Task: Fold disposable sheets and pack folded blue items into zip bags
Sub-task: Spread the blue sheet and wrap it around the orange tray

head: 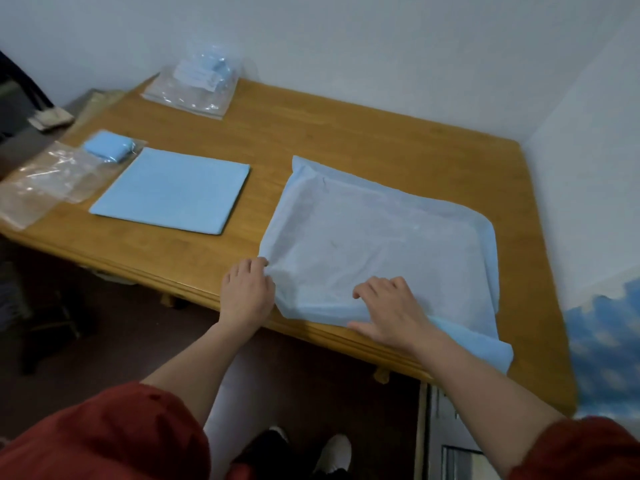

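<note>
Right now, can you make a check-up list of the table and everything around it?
Surface: wooden table, bare wood between things.
Job's things: pale sheet spread out; folded blue sheet left of it; small blue pad on or in a clear bag; filled bag at the far edge.
Clutter: tan object past the table's left end, too blurred to name.
Hands: left hand pinches the pale sheet's near corner; right hand presses on it.
Cables: nothing seen.
Surroundings: white wall, dark floor.

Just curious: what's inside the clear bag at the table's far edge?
Through the clear bag show pale blue folded pieces and something white. How many lie stacked beneath cannot be seen.
</note>
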